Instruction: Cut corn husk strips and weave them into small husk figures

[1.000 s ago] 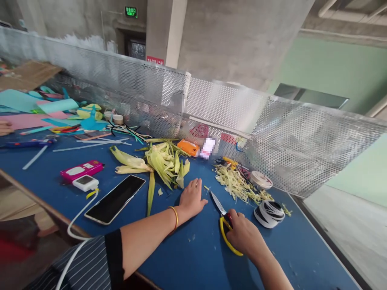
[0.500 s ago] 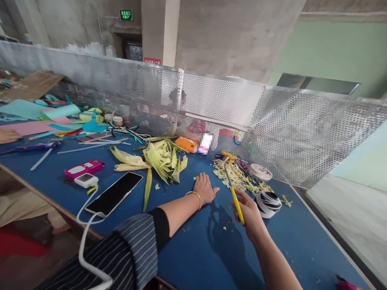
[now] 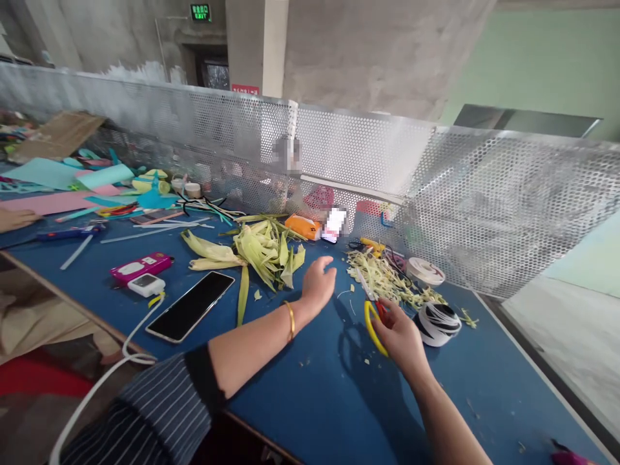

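Observation:
My right hand (image 3: pixel 400 332) grips scissors (image 3: pixel 372 320) with yellow and red handles, blades pointing away toward the pile of pale shredded husk strips (image 3: pixel 382 278). My left hand (image 3: pixel 318 284) hovers over the blue table, its fingers loosely apart with nothing visible in them; a gold bracelet (image 3: pixel 290 321) circles that wrist. To the left of this hand lies a heap of corn husks (image 3: pixel 264 248). Small husk scraps (image 3: pixel 352 289) lie on the table between my two hands. Just beyond my right hand sits a roll of black and white ribbon (image 3: pixel 438 325).
A black-screened phone (image 3: pixel 191 307) with a white cable and a magenta device (image 3: pixel 143 268) lie on the left. A perforated metal screen (image 3: pixel 349 148) runs along the back. An orange packet (image 3: pixel 303 227) and a lit phone (image 3: pixel 334 224) stand before it. Another person's hand (image 3: pixel 17 219) rests at far left.
My left hand has lifted off the table and drawn slightly back to the left. My right hand has turned the scissors, so both handle loops show. The view has shifted a little.

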Motion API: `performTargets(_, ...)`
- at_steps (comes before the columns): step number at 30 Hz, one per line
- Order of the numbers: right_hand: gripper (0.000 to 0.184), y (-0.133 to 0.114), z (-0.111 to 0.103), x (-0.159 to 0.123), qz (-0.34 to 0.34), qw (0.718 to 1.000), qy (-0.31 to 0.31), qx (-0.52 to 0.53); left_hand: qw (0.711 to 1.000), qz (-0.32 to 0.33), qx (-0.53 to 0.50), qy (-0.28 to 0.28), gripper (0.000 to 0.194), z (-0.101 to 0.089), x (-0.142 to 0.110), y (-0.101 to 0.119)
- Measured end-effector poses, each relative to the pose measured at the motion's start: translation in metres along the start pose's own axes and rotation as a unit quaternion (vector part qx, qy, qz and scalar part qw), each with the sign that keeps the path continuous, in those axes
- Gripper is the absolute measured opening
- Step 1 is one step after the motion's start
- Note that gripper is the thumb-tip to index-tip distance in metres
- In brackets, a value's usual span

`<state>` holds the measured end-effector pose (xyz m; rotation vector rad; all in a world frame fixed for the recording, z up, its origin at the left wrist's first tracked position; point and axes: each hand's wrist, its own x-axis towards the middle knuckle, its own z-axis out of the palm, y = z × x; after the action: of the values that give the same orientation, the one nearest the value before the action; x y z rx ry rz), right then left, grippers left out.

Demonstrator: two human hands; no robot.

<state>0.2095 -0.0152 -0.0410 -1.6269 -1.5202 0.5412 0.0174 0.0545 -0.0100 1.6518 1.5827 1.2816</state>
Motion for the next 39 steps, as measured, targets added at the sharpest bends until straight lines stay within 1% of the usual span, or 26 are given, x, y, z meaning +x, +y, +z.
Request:
performTargets(1,0.052,-0.003,0.003,-0.003,-0.019,0.998,-0.023,-0.047,1.0,0.004,-0.019,0.01,0.035,-0.017,-0.003,-0.002)
performTargets(2,0.05,-0.007,0.006,-0.008,-0.036,0.994,-0.046,-0.092,0.997,0.022,-0.069,0.029,0.033,-0.033,-0.007,-0.005)
performTargets(4,0.049,-0.016,0.012,-0.016,-0.059,0.98,-0.09,-0.164,0.987,0.055,-0.131,0.077,0.027,-0.063,-0.014,-0.01)
performTargets(6,0.048,-0.025,0.02,-0.022,-0.075,0.969,-0.127,-0.201,0.977,0.081,-0.117,0.157,0.022,-0.085,-0.021,-0.016)
performTargets(7,0.047,-0.027,0.024,-0.022,-0.082,0.965,-0.143,-0.205,0.971,0.098,-0.095,0.196,0.021,-0.091,-0.024,-0.019)
performTargets(8,0.047,-0.029,0.027,-0.021,-0.087,0.963,-0.158,-0.202,0.966,0.112,-0.077,0.22,0.019,-0.096,-0.026,-0.022)
performTargets(10,0.047,-0.026,0.034,-0.009,-0.076,0.965,-0.187,-0.169,0.969,0.111,-0.067,0.212,0.017,-0.098,-0.03,-0.026)
performTargets(12,0.043,-0.019,0.035,0.011,-0.022,0.974,-0.194,-0.117,0.974,0.122,-0.066,0.18,0.016,-0.095,-0.033,-0.027)
performTargets(13,0.04,-0.014,0.034,0.023,0.031,0.98,-0.17,-0.094,0.975,0.137,-0.063,0.165,0.016,-0.094,-0.034,-0.027)
performTargets(16,0.039,-0.004,0.018,0.049,0.074,0.988,-0.081,-0.111,0.972,0.178,-0.063,0.141,0.016,-0.091,-0.037,-0.024)
performTargets(18,0.046,-0.003,0.001,0.049,0.091,0.988,-0.057,-0.106,0.975,0.172,-0.064,0.127,0.016,-0.091,-0.039,-0.022)
performTargets(19,0.052,-0.003,-0.008,0.043,0.096,0.989,-0.061,-0.097,0.977,0.165,-0.066,0.116,0.016,-0.091,-0.04,-0.021)
performTargets(20,0.058,-0.003,-0.017,0.035,0.099,0.989,-0.074,-0.078,0.98,0.158,-0.068,0.104,0.016,-0.092,-0.042,-0.019)
performTargets(21,0.062,-0.004,-0.025,0.025,0.104,0.988,-0.107,-0.032,0.982,0.15,-0.072,0.09,0.016,-0.092,-0.043,-0.018)
performTargets(22,0.064,-0.004,-0.032,0.015,0.111,0.98,-0.163,0.007,0.984,0.143,-0.079,0.077,0.016,-0.092,-0.044,-0.016)
performTargets(25,0.059,-0.004,-0.044,-0.003,0.146,0.94,-0.297,0.078,0.987,0.114,-0.106,0.045,0.015,-0.092,-0.047,-0.012)
performTargets(27,0.055,-0.001,-0.043,0.0,0.188,0.918,-0.336,0.093,0.987,0.102,-0.12,0.034,0.015,-0.091,-0.047,-0.012)
performTargets(28,0.055,0.0,-0.04,0.005,0.206,0.917,-0.326,0.1,0.987,0.101,-0.121,0.031,0.015,-0.091,-0.047,-0.012)
performTargets(29,0.055,0.001,-0.036,0.011,0.219,0.93,-0.274,0.108,0.987,0.102,-0.119,0.028,0.015,-0.09,-0.046,-0.012)
performTargets(31,0.059,0.002,-0.03,0.022,0.227,0.962,-0.121,0.092,0.989,0.096,-0.108,0.021,0.015,-0.09,-0.043,-0.014)
performTargets(32,0.063,0.002,-0.029,0.024,0.23,0.965,-0.093,0.09,0.99,0.089,-0.105,0.017,0.014,-0.089,-0.042,-0.015)
performTargets(34,0.071,-0.002,-0.034,0.021,0.229,0.965,-0.083,0.097,0.992,0.072,-0.106,0.012,0.014,-0.09,-0.04,-0.016)
performTargets(35,0.073,-0.004,-0.039,0.015,0.221,0.964,-0.101,0.106,0.991,0.067,-0.111,0.009,0.013,-0.09,-0.039,-0.016)
performTargets(36,0.074,-0.005,-0.048,0.006,0.205,0.962,-0.138,0.116,0.991,0.065,-0.118,0.006,0.013,-0.09,-0.039,-0.016)
performTargets(38,0.066,-0.006,-0.068,-0.016,0.168,0.949,-0.242,0.11,0.989,0.068,-0.133,-0.006,0.013,-0.09,-0.041,-0.015)
performTargets(39,0.061,-0.004,-0.08,-0.028,0.162,0.933,-0.299,0.114,0.988,0.07,-0.14,-0.013,0.012,-0.09,-0.042,-0.013)
